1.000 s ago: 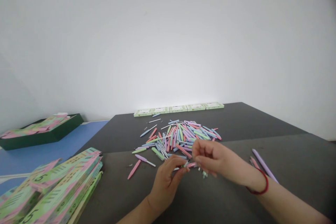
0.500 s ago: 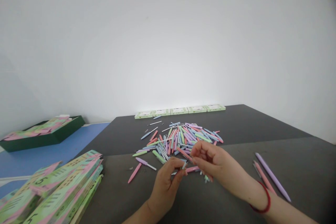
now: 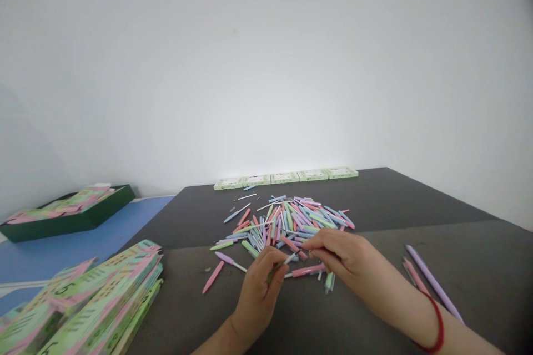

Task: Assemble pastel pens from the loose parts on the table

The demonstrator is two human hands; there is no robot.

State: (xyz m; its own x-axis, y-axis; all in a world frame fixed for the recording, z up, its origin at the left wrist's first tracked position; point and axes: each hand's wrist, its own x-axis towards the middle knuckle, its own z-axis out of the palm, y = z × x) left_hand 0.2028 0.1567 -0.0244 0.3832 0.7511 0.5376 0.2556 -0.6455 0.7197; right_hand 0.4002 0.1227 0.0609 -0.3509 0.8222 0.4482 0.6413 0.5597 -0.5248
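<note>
My left hand [image 3: 260, 283] is closed around a pen piece whose pale refill [image 3: 291, 258] sticks out to the upper right. A bit of green shows between the fingers, and the rest is hidden. Just right of the dark tip, my right hand [image 3: 353, 266] is closed in a pinch; whatever small thing it holds is too little to name. Beyond both hands spreads a heap of pastel pen parts [image 3: 297, 216], with barrels, caps and white refills mixed. A pink pen [image 3: 307, 271] lies between the hands, beside a green piece [image 3: 328, 282].
At right lie a purple pen [image 3: 433, 283] and a pink pen [image 3: 416, 277]. Several flat green boxes [image 3: 285, 177] line the table's back edge. Stacked printed packets [image 3: 104, 299] occupy the near left. Behind them, a dark green tray [image 3: 62, 226] holds more packets.
My hands have moved slightly apart. The refill in my left hand now points toward the right, and the pink pen and green piece between the hands show more fully.
</note>
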